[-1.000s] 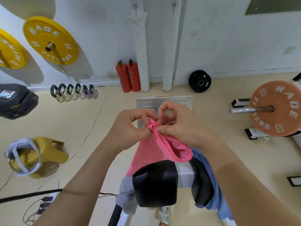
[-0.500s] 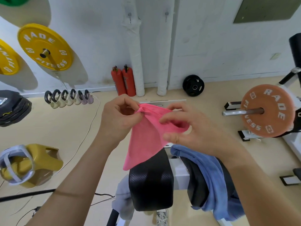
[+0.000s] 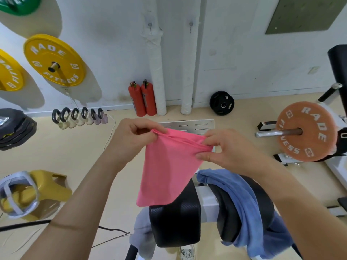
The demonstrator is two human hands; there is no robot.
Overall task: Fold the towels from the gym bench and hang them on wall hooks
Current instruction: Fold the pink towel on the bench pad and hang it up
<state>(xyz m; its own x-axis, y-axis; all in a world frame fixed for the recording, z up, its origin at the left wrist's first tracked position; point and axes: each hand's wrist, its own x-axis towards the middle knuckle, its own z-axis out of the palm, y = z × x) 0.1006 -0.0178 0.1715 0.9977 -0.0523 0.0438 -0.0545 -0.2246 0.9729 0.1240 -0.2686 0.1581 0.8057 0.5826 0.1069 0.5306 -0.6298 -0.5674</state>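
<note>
So the pink towel [image 3: 169,166] is being held up in mid-air, in front of the chest. One top corner is pinched by the left hand [image 3: 131,139] and the other by the right hand [image 3: 223,149]. Thumb and fingers are curled onto the cloth on both sides, so nothing else is being carried.

More than one layer can be made out along the top edge, so it looks like it's been doubled over at least once. It hangs as a fairly narrow panel. The bottom edge ends right over the black pad of the counter [image 3: 174,228], and whether it's touching the pad can't really be told.

Best guess is that the folding step is in hand on the first towel, and nothing has been hung. Two wall hooks are seen straight ahead, high on the wall [image 3: 150,28] [image 3: 191,27], and both look bare. A blue towel [image 3: 244,199] is draped over the right side of the counter, and a grey towel [image 3: 142,231] is hanging off the lower left, so those two are probably left to do.

For the next move, either one more fold is needed, with the two pinched corners brought together and the edges kept lined up. Otherwise the towel gets carried over to a hook. The hooks look small, so the top edge would likely have to be bunched or looped to catch properly. The layers could slip apart if either pinch is let go too early.
</note>
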